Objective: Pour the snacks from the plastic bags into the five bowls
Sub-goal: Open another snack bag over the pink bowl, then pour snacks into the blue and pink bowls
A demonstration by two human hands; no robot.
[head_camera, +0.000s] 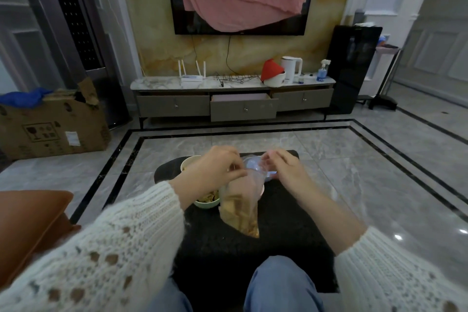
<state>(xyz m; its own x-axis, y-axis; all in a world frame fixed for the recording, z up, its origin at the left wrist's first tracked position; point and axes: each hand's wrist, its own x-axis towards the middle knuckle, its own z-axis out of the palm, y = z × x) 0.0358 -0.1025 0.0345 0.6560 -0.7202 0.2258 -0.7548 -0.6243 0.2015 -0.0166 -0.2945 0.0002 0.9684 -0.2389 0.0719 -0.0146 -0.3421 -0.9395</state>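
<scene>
A clear plastic bag of golden-brown snacks hangs over the black table. My left hand and my right hand each pinch its top edge, holding the mouth apart. A pale green bowl holding some snacks sits under my left wrist, partly hidden. A cream bowl stands behind my left hand. A light blue bowl shows between my hands through the bag's top. Other bowls are hidden.
My knees in blue jeans are against the table's near edge. An orange-brown cushion lies at the left. A cardboard box stands on the tiled floor; a TV cabinet lines the far wall.
</scene>
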